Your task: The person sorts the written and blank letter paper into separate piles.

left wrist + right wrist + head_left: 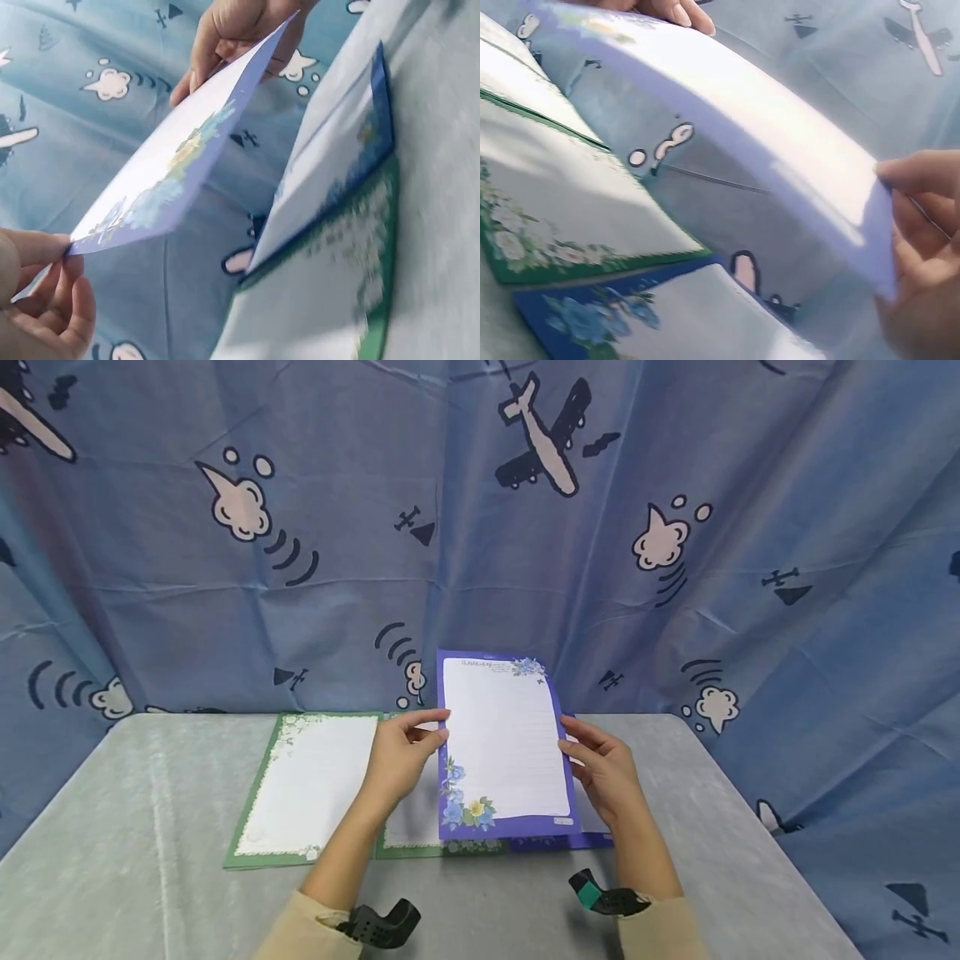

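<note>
Both hands hold up a sheet of stationery paper [504, 739] with a purple border, faint ruled lines and blue and yellow flowers. My left hand [397, 756] pinches its left edge between thumb and fingers. On the opposite edge, the right hand [606, 770] has the same kind of pinch. The sheet is raised above the table and bends slightly in the right wrist view. Below it lie a green-bordered sheet [408, 827], partly hidden, and a purple-bordered sheet [597, 841], mostly covered. A wider view of this lower purple sheet [705, 307] shows blue flowers.
To the left, another green-bordered sheet [318, 785] with a floral edge lies beside the middle one. The grey table [180, 827] ends at a blue curtain [352, 543] printed with planes and clouds. Black bands [382, 927] circle the wrists.
</note>
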{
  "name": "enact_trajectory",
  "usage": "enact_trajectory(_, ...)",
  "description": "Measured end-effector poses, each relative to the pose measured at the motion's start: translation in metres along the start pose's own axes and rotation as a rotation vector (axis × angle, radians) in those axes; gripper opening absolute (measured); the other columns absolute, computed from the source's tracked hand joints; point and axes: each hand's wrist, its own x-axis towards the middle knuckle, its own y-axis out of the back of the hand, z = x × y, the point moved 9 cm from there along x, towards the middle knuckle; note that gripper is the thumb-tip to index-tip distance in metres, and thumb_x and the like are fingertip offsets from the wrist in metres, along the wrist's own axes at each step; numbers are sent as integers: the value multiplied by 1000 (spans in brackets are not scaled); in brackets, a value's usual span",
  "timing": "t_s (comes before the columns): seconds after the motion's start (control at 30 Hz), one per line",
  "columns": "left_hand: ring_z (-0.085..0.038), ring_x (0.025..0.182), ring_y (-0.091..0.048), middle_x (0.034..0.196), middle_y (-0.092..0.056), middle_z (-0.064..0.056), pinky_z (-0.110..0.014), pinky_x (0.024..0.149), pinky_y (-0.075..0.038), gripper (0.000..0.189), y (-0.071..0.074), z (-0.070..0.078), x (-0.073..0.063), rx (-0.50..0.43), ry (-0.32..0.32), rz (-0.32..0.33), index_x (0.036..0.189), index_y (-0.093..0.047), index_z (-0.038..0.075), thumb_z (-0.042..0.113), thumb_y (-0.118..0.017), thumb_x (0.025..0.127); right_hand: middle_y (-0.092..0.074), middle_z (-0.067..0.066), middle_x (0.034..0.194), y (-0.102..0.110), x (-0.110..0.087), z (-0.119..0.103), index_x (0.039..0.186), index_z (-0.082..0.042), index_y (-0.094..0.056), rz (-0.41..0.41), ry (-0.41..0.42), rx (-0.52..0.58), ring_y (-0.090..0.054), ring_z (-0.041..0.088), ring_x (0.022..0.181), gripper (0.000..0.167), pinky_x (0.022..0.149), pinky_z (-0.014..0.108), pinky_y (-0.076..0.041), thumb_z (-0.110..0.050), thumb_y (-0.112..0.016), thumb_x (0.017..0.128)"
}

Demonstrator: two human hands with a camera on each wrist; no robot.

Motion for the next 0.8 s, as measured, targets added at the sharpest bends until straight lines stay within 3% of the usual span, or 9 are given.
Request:
enact_trajectory(0.2,-18,86,-67,116,-75,-10,-22,56,-41,25,-17,16,6,-56,-59,31,116,-77,10,8,-72,92,-66,-15,117,20,-2,-7,137,-10,-63,64,8,-4,-64,5,104,43,80,19,-55,-8,-69,95)
enact_trajectory(0.37,-17,86,-67,116,-74,-11,-22,56,-41,25,-26,19,5,-99,-44,30,117,-76,11,9,-72,92,-65,-15,119,29,-5,-13,139,-10,-61,102,9,-22,-62,6,104,45,80,21,-51,-11,-70,95)
enact_trajectory(0.6,-16,86,-65,118,-71,-11,-23,54,-39,27,-38,6,0,-128,19,11,119,-76,15,12,-72,92,-57,-8,137,36,-7,-15,146,-11,-55,113,-16,-128,-54,9,120,52,95,25,-50,-19,-69,97)
enact_trajectory(0.8,-15,86,-66,121,-71,-14,-23,58,-43,28,-52,-1,1,-135,14,-17,120,-75,12,10,-72,92,-46,5,155,44,-6,-13,149,-12,-51,89,-23,-225,-44,18,138,53,119,48,-38,-19,-66,98)
